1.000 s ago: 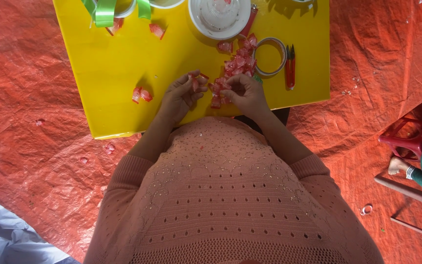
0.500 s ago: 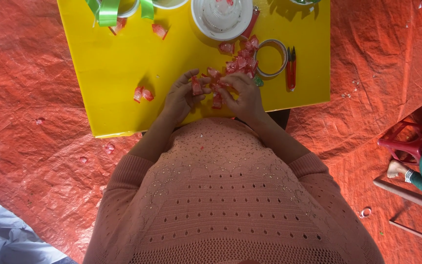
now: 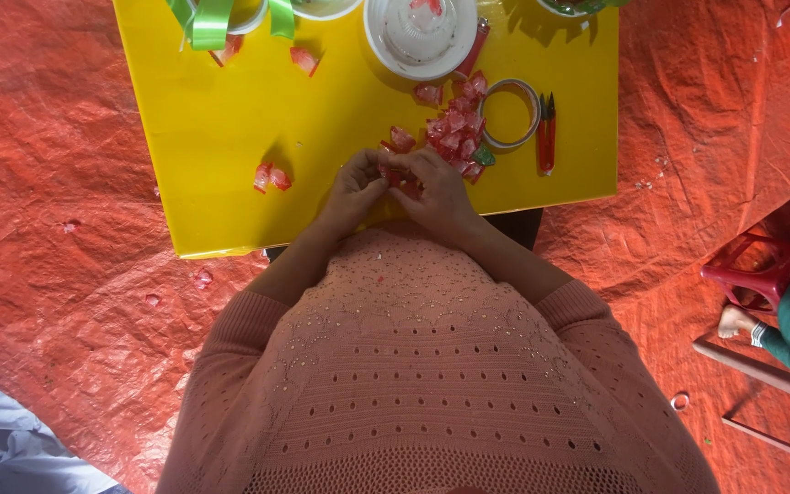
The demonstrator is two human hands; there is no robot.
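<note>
Left hand (image 3: 356, 187) and right hand (image 3: 436, 187) pinch one pink ribbon piece (image 3: 401, 176), apparently; light, limp, slippery, so grip edges.

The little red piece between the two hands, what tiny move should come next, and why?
Probably a firmer pinch and fold: the left hand and right hand meet on the red piece at the yellow table edge, with similar pieces in a pile just beyond.
</note>
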